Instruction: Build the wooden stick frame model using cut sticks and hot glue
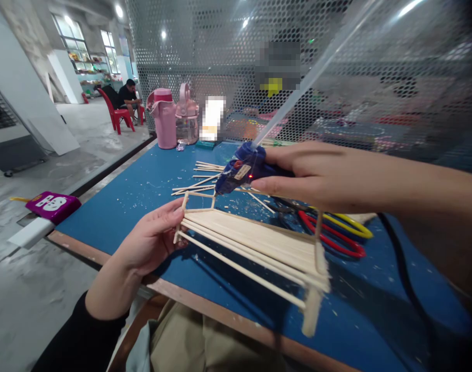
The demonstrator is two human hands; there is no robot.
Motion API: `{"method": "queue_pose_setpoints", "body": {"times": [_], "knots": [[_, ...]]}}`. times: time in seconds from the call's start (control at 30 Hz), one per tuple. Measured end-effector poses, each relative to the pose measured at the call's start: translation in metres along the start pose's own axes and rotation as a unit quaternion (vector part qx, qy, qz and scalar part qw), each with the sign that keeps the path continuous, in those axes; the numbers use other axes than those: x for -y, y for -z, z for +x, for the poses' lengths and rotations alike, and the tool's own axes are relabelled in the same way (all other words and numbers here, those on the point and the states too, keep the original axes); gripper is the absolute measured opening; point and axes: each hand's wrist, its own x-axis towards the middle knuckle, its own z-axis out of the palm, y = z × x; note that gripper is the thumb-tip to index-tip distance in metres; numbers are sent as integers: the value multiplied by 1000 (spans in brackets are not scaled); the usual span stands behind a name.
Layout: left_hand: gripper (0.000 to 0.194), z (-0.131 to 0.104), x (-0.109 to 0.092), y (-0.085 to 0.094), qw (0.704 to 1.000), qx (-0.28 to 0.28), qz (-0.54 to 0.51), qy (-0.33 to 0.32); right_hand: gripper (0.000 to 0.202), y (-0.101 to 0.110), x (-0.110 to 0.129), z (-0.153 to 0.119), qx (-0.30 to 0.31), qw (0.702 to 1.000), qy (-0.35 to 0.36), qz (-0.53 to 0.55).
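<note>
My left hand (pixel 154 232) grips the left end of a small bench model (pixel 259 232) made of pale wooden sticks, holding it tilted above the blue table (pixel 135 186). My right hand (pixel 301 170) is wrapped round a blue hot glue gun (pixel 239 168) with a small red light lit. A long clear glue stick (pixel 309 77) juts up from the gun's back. The nozzle points down at the upper corner of the model's left end frame; whether it touches cannot be made out. Loose wooden sticks (pixel 197 178) lie behind the model.
Scissors with red handles (pixel 332 240) and a yellow loop (pixel 352 225) lie right of the model, near a black cable (pixel 402 279). A pink flask (pixel 165 121), a clear bottle (pixel 187 121) and a perforated metal screen (pixel 220 51) stand behind. A purple box (pixel 53 206) sits at the left edge.
</note>
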Motion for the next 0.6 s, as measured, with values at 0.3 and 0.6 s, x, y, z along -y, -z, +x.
{"method": "queue_pose_setpoints", "body": {"times": [0.3, 0.6], "knots": [[29, 0, -1, 0, 1000, -11, 1, 6, 50, -2, -1, -1, 16, 999, 34, 33], [29, -1, -1, -1, 1000, -21, 13, 6, 44, -5, -1, 1, 12, 997, 62, 43]]}}
